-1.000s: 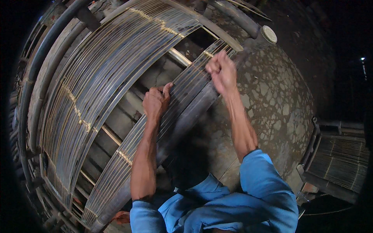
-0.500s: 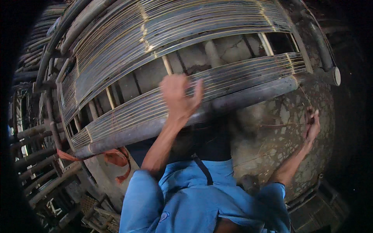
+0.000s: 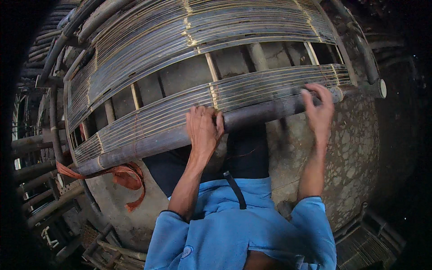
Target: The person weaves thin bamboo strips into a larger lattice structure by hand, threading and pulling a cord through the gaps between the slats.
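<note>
Pretty sure this was a rough bamboo workshop: slatted frame (image 3: pixel 252 87) under the left hand (image 3: pixel 203 128), poles (image 3: pixel 56 206) farther left, another slatted piece (image 3: pixel 360 252) back past the right hand (image 3: pixel 320 112).

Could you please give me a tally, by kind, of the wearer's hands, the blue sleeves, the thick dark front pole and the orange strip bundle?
Hands: 2 (left hand, right hand)
Blue sleeves: 2 (left sleeve, right sleeve)
Thick dark front pole: 1
Orange strip bundle: 1
Total: 6
</note>
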Demonstrator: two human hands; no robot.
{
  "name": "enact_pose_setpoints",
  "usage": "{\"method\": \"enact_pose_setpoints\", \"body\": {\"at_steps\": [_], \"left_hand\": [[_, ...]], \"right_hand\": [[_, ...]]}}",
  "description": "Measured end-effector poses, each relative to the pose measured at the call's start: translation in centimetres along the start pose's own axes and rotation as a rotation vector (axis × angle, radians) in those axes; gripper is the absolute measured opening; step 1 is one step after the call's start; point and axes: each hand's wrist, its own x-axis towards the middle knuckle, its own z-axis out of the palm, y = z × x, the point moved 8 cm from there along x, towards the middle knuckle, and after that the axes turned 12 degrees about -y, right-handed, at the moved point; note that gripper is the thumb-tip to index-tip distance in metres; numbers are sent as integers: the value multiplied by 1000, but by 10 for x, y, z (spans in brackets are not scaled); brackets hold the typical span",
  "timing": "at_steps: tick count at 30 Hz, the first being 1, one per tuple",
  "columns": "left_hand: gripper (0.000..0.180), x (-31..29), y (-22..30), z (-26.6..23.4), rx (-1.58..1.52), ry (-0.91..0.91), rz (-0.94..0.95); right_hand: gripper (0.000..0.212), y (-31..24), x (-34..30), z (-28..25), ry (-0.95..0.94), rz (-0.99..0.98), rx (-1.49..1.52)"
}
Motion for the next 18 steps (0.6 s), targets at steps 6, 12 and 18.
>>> {"method": "enact_pose_setpoints", "body": {"at_steps": [6,12,18], "left_hand": [[21,-9,0,-54,-1117,-579,-270],[23,-32,-86,-165,-1222,-518,17],[21,-49,-232,-206,-709,-190,-419]], "right_hand": [[46,-176,-6,110,-719,-354,659],[26,-214,13,117,-1016,-530,544],[20,-157,79,117,-696,-419,154]]}}
